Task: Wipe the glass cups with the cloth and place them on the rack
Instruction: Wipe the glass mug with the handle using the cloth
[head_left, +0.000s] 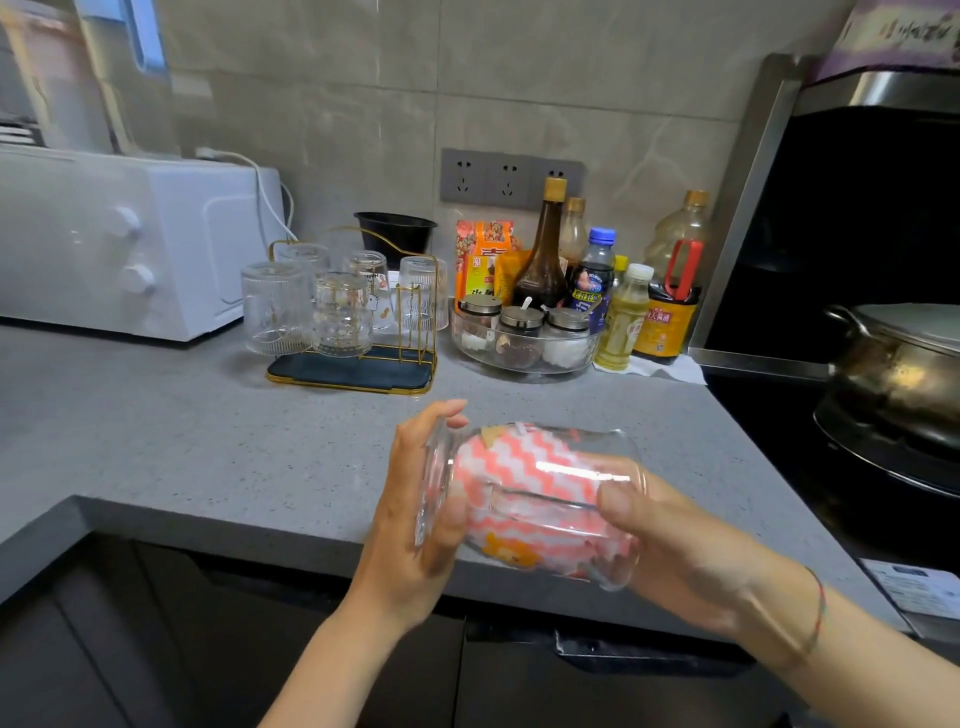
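Lower centre, above the desk (208, 441) edge, the left hand (410, 525) curls its fingers (442, 415) round the slick, fragile glass cup (615, 447) base while the right hand (685, 545) pinches the soft cloth (519, 467) stuffed inside.

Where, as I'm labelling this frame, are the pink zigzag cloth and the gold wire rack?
Pink zigzag cloth (519, 462), head view: its striped middle.
Gold wire rack (374, 375), head view: bare front of its dark tray.

We see two bare forearms coming in from the bottom edge of the frame, the left hand (415, 525) at lower centre and the right hand (675, 545) beside it. Round the right wrist, at lower right, sits a thin string bracelet (822, 605) of red and green threads. The fingernails we can see are short.
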